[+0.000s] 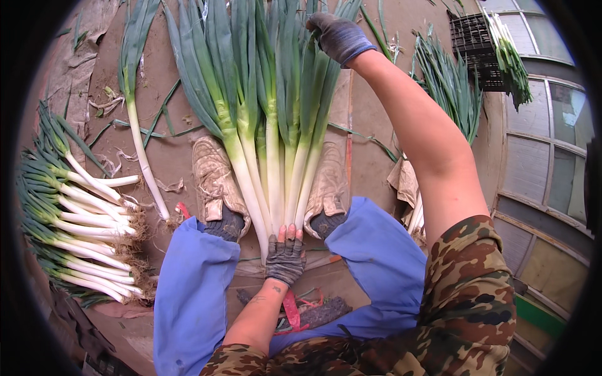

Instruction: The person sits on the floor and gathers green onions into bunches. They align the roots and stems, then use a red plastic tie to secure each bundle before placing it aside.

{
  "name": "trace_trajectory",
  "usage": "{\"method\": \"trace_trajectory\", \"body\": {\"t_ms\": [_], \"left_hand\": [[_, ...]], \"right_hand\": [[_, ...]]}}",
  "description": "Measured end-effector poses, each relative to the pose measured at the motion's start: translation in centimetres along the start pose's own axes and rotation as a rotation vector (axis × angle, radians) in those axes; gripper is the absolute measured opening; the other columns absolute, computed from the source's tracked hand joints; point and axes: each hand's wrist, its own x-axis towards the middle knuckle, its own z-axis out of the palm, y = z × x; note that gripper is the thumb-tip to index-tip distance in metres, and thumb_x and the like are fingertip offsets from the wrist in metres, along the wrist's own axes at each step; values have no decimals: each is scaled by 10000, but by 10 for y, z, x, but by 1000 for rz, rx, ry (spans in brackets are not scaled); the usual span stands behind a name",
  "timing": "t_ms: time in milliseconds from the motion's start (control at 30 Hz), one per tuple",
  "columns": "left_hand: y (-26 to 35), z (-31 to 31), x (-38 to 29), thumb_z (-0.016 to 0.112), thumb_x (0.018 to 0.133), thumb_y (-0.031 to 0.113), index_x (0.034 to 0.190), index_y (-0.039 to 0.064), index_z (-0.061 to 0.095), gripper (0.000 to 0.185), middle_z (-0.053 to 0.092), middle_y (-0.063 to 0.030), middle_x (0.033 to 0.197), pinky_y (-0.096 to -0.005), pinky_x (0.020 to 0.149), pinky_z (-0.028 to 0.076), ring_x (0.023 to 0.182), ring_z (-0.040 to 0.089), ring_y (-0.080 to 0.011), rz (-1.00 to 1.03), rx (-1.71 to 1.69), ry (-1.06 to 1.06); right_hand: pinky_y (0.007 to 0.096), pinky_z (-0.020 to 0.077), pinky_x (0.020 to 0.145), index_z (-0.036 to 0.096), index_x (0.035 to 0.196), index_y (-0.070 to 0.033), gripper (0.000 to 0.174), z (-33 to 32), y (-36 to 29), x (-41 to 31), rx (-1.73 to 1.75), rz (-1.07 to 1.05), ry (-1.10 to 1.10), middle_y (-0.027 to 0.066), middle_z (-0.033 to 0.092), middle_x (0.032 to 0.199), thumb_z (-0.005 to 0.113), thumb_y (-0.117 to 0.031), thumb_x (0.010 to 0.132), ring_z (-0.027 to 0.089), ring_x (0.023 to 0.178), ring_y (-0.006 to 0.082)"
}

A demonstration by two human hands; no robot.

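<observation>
A fanned bundle of leeks (273, 141) lies between my shoes, green leaves away from me and white stalks towards me. My left hand (285, 261), in a dark fingertip-less glove, lies over the gathered lower ends of the white stalks and hides their roots. At the far right side of the bundle, my right hand (336, 37) in a grey-blue glove has its fingers curled at the leaf tops. What lies under that palm is partly hidden. One separate leek (141, 145) lies to the left of the bundle, roots towards me.
A pile of rooted leeks (89, 235) lies at left. More leeks (447, 84) lie at right beside a black plastic crate (470, 35) with leeks on it. My shoes (214, 178) flank the bundle. A dark roll tied with red tape (324, 312) lies beneath me. A windowed panel (526, 155) borders the right.
</observation>
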Motion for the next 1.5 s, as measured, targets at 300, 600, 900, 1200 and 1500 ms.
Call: {"method": "trace_trajectory", "body": {"t_ms": [300, 600, 900, 1200, 1500], "left_hand": [[1, -3, -1, 565, 873, 300, 1496, 66, 383, 690, 287, -156, 1602, -582, 1164, 238, 1484, 254, -363, -15, -3, -73], [-1, -1, 0, 537, 860, 290, 1504, 32, 351, 719, 258, -180, 1610, -583, 1172, 210, 1484, 252, -380, 23, 26, -18], [0, 0, 0, 532, 863, 283, 1499, 36, 366, 702, 276, -175, 1604, -580, 1173, 211, 1484, 257, -377, 6, 12, -5], [2, 0, -1, 533, 867, 275, 1511, 44, 350, 708, 277, -177, 1604, -578, 1165, 223, 1484, 263, -372, -21, 11, -38], [5, -22, 0, 568, 890, 321, 1522, 47, 325, 731, 307, -184, 1587, -550, 1171, 227, 1467, 288, -373, -21, 44, -57]], "right_hand": [[384, 586, 693, 658, 1084, -146, 255, -27, -53, -25, -228, -595, 150, 70, 678, 1110, 597, -89, 843, 702, 875, 265], [410, 542, 922, 719, 1090, -106, 319, -31, -68, -43, -147, -866, 291, 80, 610, 1238, 702, -71, 774, 632, 1089, 284], [395, 486, 991, 596, 1259, -16, 457, -1, 4, 0, 133, -178, 270, 235, 610, 1267, 519, -10, 808, 614, 1149, 351], [417, 474, 1008, 621, 1316, -86, 495, 4, 8, -5, -6, 488, 3, 207, 618, 1298, 673, -291, 869, 617, 1158, 369], [402, 474, 1012, 561, 1341, 32, 629, 3, -7, -6, 107, 639, -156, 195, 624, 1313, 654, -393, 888, 617, 1169, 328]]}}
